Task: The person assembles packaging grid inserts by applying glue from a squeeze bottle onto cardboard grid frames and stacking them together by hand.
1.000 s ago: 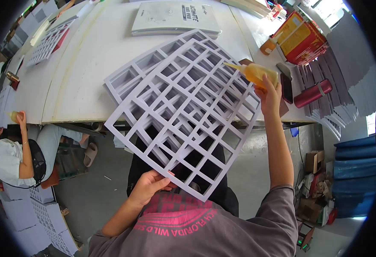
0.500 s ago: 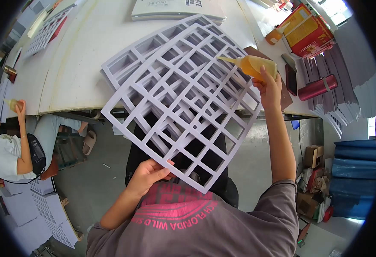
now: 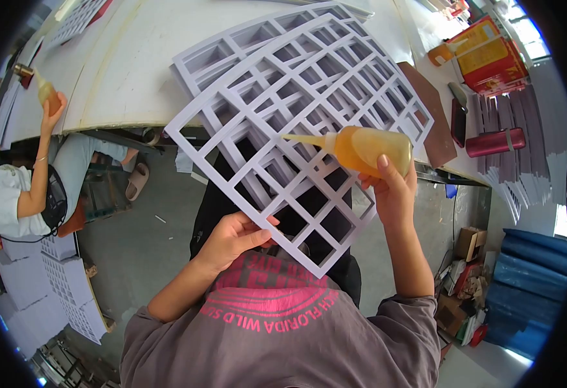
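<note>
Position: the white grid (image 3: 290,249) lies directly ahead of me, uppermost in a stack that overhangs the near edge of the counter (image 3: 128,77). One corner points at my chest. A lower grid (image 3: 186,58) sits beneath it, turned out of line.

Hands: my left hand (image 3: 235,242) is closed in a light pinch on the near-left edge of the white grid, thumb on top, fingertips passing under. My right hand (image 3: 393,191) is wrapped around the body of the squeeze bottle (image 3: 374,152), which holds amber liquid.

Alignment: the bottle's long axis runs across my front, close to level, base to the right, nozzle (image 3: 303,139) to the left. The nozzle overlies the lattice, well ahead of my left hand; whether its tip touches a bar, I cannot tell. My left hand is nearer the grid's near edge; my right is above its right-hand part.

Markings: my shirt (image 3: 277,343) carries pink print, inverted in this view, legible as "FLORIDA WILD". The squeeze bottle shows no label I can make out. The red carton (image 3: 490,58) at far right bears print too small to read. Beside it stands a second amber bottle (image 3: 440,55), wording not legible.
</note>
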### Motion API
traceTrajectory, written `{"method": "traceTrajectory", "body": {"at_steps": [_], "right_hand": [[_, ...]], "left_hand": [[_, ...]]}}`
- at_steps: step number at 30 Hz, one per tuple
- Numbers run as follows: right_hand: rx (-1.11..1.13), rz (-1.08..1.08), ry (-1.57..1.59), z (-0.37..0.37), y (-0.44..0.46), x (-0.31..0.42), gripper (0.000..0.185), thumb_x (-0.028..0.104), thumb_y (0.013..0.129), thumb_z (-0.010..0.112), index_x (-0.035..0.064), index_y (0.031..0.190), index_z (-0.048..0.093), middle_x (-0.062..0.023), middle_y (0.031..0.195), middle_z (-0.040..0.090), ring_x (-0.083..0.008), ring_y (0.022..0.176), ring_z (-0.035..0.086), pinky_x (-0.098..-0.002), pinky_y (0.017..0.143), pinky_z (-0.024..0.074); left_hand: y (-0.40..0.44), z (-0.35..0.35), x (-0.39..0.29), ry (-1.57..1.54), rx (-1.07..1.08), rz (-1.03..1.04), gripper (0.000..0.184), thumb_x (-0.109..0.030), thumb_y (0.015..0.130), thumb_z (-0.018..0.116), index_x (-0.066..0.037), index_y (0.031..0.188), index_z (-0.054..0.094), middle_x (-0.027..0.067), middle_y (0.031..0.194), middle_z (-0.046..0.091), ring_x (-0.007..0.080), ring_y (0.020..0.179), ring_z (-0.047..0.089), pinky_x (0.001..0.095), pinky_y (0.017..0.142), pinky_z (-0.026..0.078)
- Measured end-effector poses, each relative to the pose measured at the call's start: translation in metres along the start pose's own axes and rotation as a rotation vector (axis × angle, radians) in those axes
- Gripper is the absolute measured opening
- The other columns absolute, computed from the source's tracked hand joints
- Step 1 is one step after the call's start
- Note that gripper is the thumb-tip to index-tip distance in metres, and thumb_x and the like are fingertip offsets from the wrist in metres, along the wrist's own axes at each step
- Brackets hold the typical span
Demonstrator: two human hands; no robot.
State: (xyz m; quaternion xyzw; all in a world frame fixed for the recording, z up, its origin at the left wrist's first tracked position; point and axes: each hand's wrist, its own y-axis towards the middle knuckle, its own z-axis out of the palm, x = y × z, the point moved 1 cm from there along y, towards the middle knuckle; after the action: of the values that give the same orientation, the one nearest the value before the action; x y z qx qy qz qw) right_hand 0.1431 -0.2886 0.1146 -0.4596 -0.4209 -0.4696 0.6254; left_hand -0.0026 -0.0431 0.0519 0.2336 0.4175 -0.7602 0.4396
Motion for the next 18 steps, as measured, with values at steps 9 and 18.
{"method": "traceTrajectory", "body": {"at_steps": [9, 18], "right_hand": [[-0.116, -0.141, -0.085, -0.003, 0.004, -0.003, 0.048, 0.020, 0.084, 0.068, 0.0007, 0.116, 0.038, -0.0143, 0.098, 0.058, -0.0213, 0.069, 0.063, -0.0284, 0.056, 0.0506], [0.107, 0.049, -0.023, 0.033, -0.039, -0.023, 0.051, 0.018, 0.081, 0.071, 0.0029, 0.115, 0.036, -0.0138, 0.100, 0.058, -0.0207, 0.072, 0.063, -0.0287, 0.055, 0.0513]], "left_hand": [[-0.002, 0.002, -0.003, -0.016, -0.010, -0.001, 0.027, -0.008, 0.085, 0.065, 0.002, 0.110, 0.061, 0.0118, 0.097, 0.066, 0.0164, 0.085, 0.065, 0.0287, 0.079, 0.053], [-0.001, 0.003, 0.001, -0.028, -0.022, 0.011, 0.025, -0.010, 0.087, 0.064, 0.001, 0.110, 0.061, 0.0074, 0.093, 0.066, 0.0113, 0.081, 0.060, 0.0253, 0.077, 0.049]]}}
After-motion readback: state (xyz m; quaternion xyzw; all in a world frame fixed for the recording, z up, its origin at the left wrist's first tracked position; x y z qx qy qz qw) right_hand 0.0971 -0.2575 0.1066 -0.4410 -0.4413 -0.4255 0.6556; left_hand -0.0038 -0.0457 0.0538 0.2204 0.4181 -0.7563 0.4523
